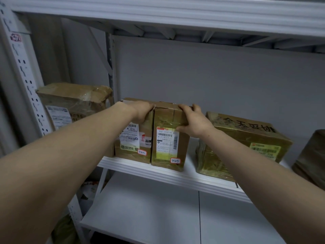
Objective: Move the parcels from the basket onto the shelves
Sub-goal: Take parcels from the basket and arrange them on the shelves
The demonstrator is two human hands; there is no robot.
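Note:
A tall taped cardboard parcel (168, 148) with a white label and a "3-2-3" sticker stands upright on the white shelf (158, 170). My right hand (191, 120) grips its top right corner. My left hand (143, 110) holds its top left edge, squeezed between it and the neighbouring parcel (133, 147), which touches its left side and bears a "3-2-2" sticker. The basket is not in view.
A larger brown box (75, 101) stands at the left behind the upright post (22, 74). A wide taped box (246, 141) lies to the right, and a dark wrapped parcel (311, 159) sits at the far right edge. A lower white shelf (158, 217) lies below.

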